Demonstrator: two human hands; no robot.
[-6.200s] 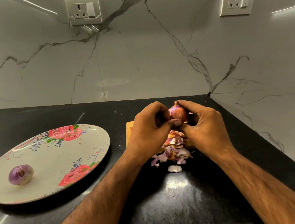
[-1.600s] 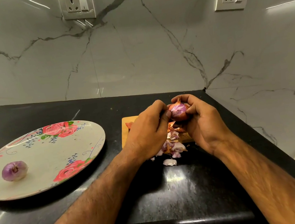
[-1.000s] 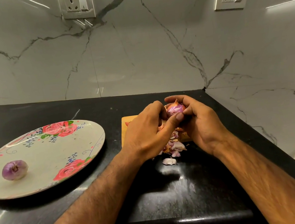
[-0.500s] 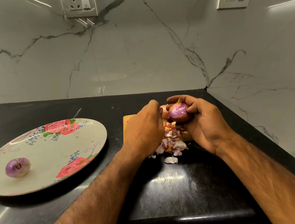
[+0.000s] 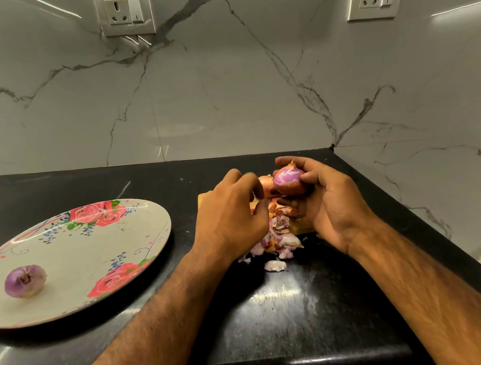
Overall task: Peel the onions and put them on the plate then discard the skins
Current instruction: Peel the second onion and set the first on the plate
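Note:
My right hand (image 5: 328, 201) grips a partly peeled onion (image 5: 288, 179), purple on top and orange-brown below, just above a small wooden board (image 5: 301, 228). My left hand (image 5: 231, 214) is close on the onion's left, its fingertips blurred. They pinch an orange flap of skin (image 5: 266, 186) at the onion's side. Loose purple and white skins (image 5: 278, 239) lie piled under both hands, spilling off the board onto the counter. A peeled purple onion (image 5: 24, 280) sits on the left part of the floral plate (image 5: 145, 217).
The black counter (image 5: 282, 315) ends at a marble wall behind and another on the right, meeting in a corner (image 5: 332, 146). Two wall sockets (image 5: 124, 11) hang above. The counter's front edge runs along the bottom.
My left hand has drawn a little left off the onion's front, so more of its purple top shows. The right hand keeps its hold in the same spot.

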